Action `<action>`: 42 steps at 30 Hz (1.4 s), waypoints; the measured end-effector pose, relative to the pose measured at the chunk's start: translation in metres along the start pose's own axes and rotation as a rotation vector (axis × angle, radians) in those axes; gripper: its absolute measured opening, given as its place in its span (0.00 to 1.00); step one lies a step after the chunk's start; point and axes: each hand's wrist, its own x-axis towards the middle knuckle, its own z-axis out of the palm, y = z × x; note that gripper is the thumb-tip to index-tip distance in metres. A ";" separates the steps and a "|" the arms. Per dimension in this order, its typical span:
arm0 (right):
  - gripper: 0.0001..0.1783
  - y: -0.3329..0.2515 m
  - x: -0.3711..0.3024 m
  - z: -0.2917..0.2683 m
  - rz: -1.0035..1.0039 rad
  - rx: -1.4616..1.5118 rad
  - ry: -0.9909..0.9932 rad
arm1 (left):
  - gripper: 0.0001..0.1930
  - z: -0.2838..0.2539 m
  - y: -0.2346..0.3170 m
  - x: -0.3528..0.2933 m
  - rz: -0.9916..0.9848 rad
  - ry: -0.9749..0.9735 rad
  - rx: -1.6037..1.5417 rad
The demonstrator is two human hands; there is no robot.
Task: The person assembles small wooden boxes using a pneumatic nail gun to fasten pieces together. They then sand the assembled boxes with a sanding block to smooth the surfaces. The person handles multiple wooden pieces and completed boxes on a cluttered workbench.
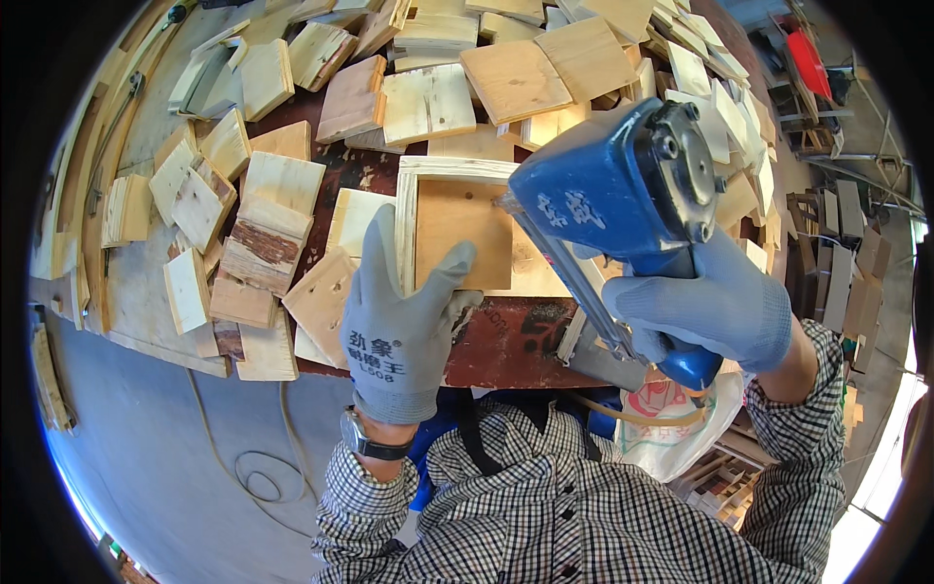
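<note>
Plywood box (457, 229) at table centre, pinned flat under spread left hand (399, 326), right hand (705, 307) clamped on blue nail gun (623, 185) at three o'clock; fastening apparently under way, needing nose squared on rim.

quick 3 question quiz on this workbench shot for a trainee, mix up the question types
1. True or false: the left hand presses on a small wooden box frame.
2. Which hand holds the blue pneumatic nail gun?
3. The loose plywood offcuts lie mostly: A) left of and behind the frame, B) on the floor, C) in a bin.

Key
1. True; its gloved fingers lie flat on the frame.
2. The right hand, in a closed grip on the handle.
3. A
</note>
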 end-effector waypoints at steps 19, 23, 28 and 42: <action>0.22 -0.009 0.003 0.001 0.057 -0.093 0.018 | 0.27 -0.001 0.000 -0.001 0.003 0.010 -0.018; 0.20 -0.012 0.003 -0.001 0.054 -0.100 0.001 | 0.26 0.001 -0.006 -0.003 0.030 0.008 -0.007; 0.19 -0.005 0.005 -0.002 0.004 -0.100 -0.019 | 0.27 -0.002 -0.002 -0.001 -0.003 -0.005 -0.050; 0.20 0.008 0.013 -0.003 -0.072 -0.075 -0.008 | 0.26 -0.001 -0.006 -0.001 0.069 0.021 -0.018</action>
